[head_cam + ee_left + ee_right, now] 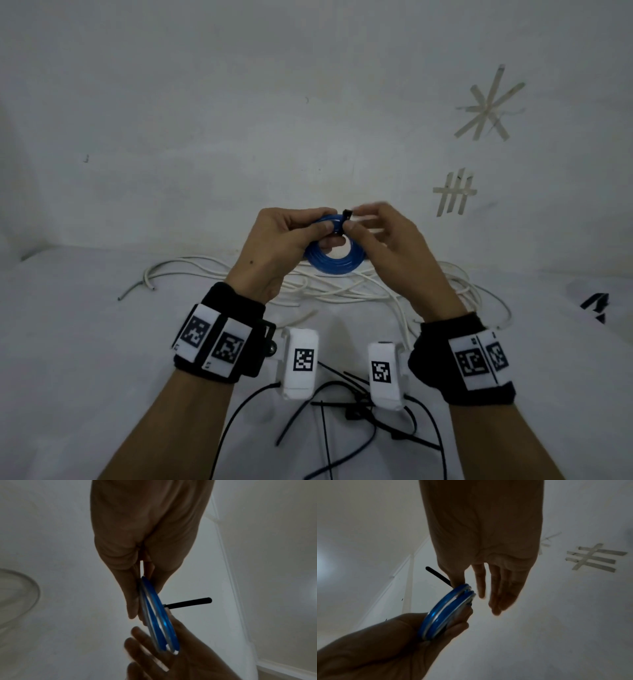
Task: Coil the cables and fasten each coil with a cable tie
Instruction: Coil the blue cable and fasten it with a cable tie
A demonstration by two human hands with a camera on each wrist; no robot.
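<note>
Springy blue cable coil [328, 263], pinched at its tied top by left hand [281, 240], looks light; right hand [383, 236] pinches black cable tie [346, 216], other fingers spread.

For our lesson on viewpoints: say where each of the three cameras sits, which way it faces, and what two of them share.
Head: looks forward and down at both wristbanded forearms, the loose white cable and the black cable ties.
Left wrist: looks along the left hand at the coiled blue cable.
Right wrist: looks along the right hand.
Shared: both wrist views show the coil and the black cable tie's tail.

Left hand [286, 236] pinched shut, right hand [394, 240] fingers loosely extended.
</note>
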